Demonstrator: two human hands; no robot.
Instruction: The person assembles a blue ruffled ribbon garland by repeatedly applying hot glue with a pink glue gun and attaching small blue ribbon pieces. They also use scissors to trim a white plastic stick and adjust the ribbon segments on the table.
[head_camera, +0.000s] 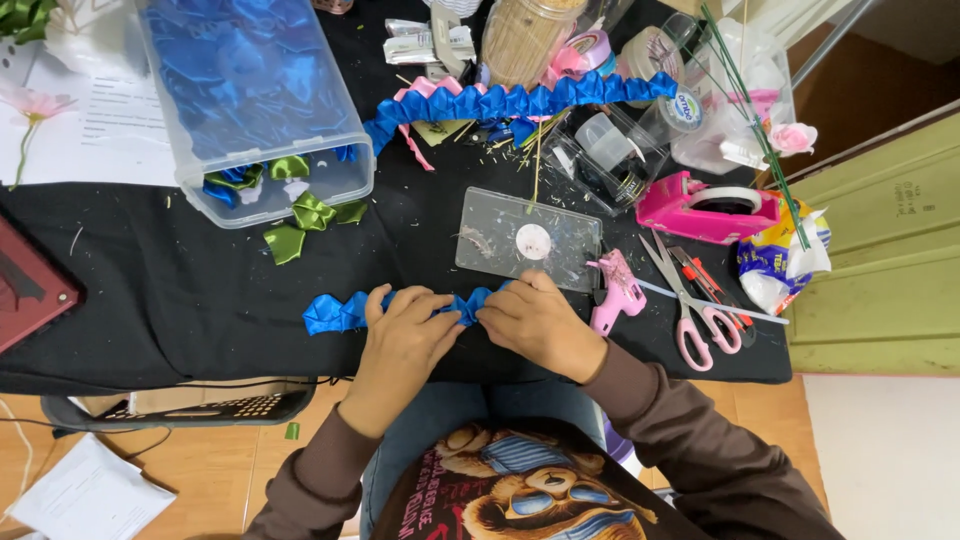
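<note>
A: Entry, head view. Both hands sit at the near edge of the tabletop (180, 290). The left hand (405, 335) and right hand (535, 320) are close together, fingers pinched down on a strip of folded blue ribbon (335, 312).

B: Where does the strip lie?

A: Flat along the near edge; its free end runs out to the left of the left hand, the rest is under the fingers.

B: Progress?

A: My judgement: partway. The pleated length showing at the left looks finished, and the hands are pressing at its right end. A longer blue and pink ribbon strip (520, 100) lies across the far middle of the tabletop and looks complete. How much more is to be added, I cannot tell.

B: Containers?

A: A clear plastic box (255, 100) at the far left holds many loose folded blue ribbon pieces, with a few green ones at its near end. Two green ribbon pieces (305, 222) lie just outside it. A clear jar (520, 40) at the far edge holds thin wooden sticks.

B: Tools near the hands?

A: Pink glue gun (615, 290) just beside the right hand, a clear flat lid (525, 240) behind it, pink-handled scissors (690, 300) and a pink tape dispenser (705, 205) toward the right edge.
</note>
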